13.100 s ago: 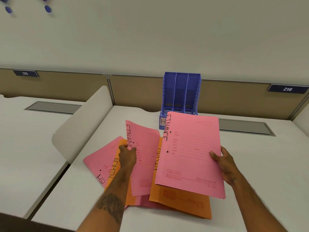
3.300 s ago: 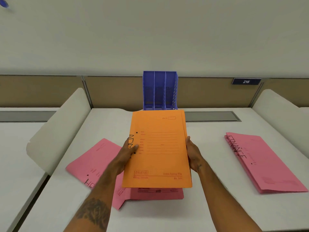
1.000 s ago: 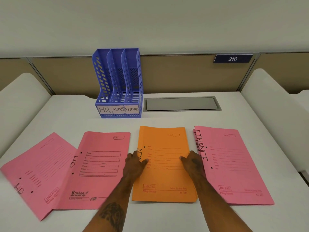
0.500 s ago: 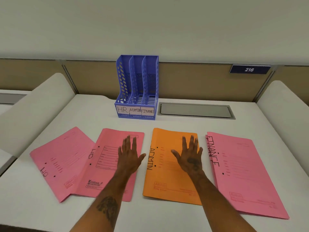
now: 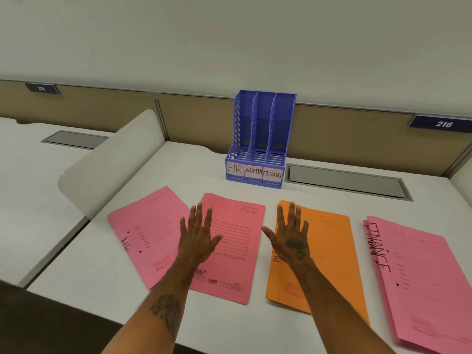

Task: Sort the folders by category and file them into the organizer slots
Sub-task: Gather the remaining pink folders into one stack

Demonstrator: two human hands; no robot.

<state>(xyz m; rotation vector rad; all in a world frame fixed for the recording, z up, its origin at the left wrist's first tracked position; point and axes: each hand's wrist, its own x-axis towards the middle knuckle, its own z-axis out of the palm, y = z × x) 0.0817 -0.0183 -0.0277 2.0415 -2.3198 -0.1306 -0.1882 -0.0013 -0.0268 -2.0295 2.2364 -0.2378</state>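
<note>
Pink HR folders (image 5: 150,236) sit at 9 o'clock, the orange ADMIN folder (image 5: 329,254) and pink FINANCE folders (image 5: 424,277) toward 3, blue organizer (image 5: 260,139) at 12 on the desk (image 5: 194,169), left hand (image 5: 198,238) and right hand (image 5: 291,238) both splayed flat, gripping nothing.

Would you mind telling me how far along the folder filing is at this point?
Sorting looks done: HR folders lie left, the orange folder in the middle, FINANCE folders right. Nothing is in hand; the left hand and right hand are spread open over the desk. All filing is left: the organizer slots are empty.
</note>
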